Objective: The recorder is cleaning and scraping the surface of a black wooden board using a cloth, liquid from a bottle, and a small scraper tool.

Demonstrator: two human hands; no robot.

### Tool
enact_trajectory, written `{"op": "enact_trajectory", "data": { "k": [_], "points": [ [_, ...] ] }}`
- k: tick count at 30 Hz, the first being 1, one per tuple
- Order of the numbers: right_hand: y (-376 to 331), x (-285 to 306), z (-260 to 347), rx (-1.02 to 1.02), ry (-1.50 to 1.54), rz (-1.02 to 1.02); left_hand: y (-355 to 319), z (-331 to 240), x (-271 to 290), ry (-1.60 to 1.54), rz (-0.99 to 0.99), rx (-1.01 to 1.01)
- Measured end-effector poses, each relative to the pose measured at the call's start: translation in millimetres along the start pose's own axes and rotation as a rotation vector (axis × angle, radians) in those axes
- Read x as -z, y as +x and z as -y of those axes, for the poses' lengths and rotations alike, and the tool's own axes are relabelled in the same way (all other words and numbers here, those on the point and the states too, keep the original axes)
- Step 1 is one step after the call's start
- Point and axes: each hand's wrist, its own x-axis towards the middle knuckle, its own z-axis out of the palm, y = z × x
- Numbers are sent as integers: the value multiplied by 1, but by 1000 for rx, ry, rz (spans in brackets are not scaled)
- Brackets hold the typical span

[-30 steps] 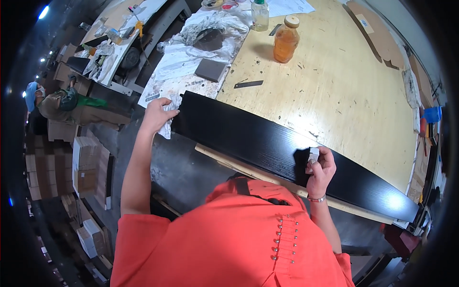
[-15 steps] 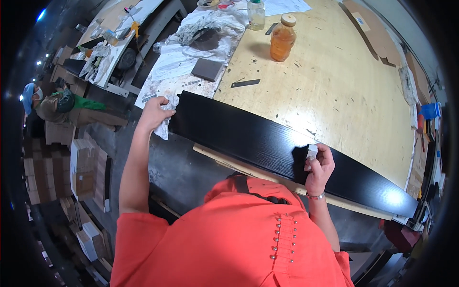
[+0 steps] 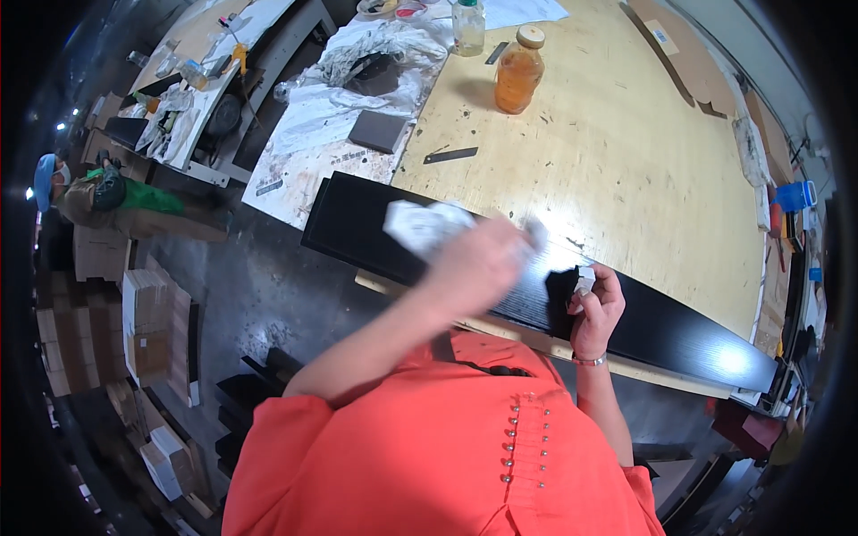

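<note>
A long black board (image 3: pixel 353 214) with wood grain and a glossy sheen lies across the near edge of the workbench. My left hand (image 3: pixel 483 261), blurred by motion, is over its middle and grips a crumpled white rag (image 3: pixel 424 228). Whether the rag touches the surface there is hard to tell. Farther right, my right hand (image 3: pixel 599 311) pinches a small whitish folded piece (image 3: pixel 585 279) between thumb and fingers, close above the board. The kind of that piece does not show, and a dark shadow falls beside it.
On the bench (image 3: pixel 626 143) stand a bottle of amber liquid (image 3: pixel 520 76) and a clear green-capped bottle (image 3: pixel 468 29). A dark flat block (image 3: pixel 379 131) rests on stained white sheeting (image 3: pixel 308 116); a short steel ruler (image 3: pixel 450 155) lies nearby. Another person (image 3: pixel 116 201) stands at far left.
My left hand has swept right with the rag, from the board's left end to its middle, close to my right hand. The right hand stays nearly in place.
</note>
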Motion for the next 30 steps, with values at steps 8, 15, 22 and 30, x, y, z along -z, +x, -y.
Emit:
{"op": "enact_trajectory", "data": {
  "k": [8,15,22,30],
  "points": [
    [-1,8,9,-45,79,-60,-85,209,113,511,-473,482],
    [17,-13,27,-117,379,54,-14,78,76,181,-205,279],
    [25,-73,38,-332,648,192,28,-6,33,-236,-207,-146],
    [-1,-30,45,-37,-259,90,98,188,51,212,-136,266]
  ]
}}
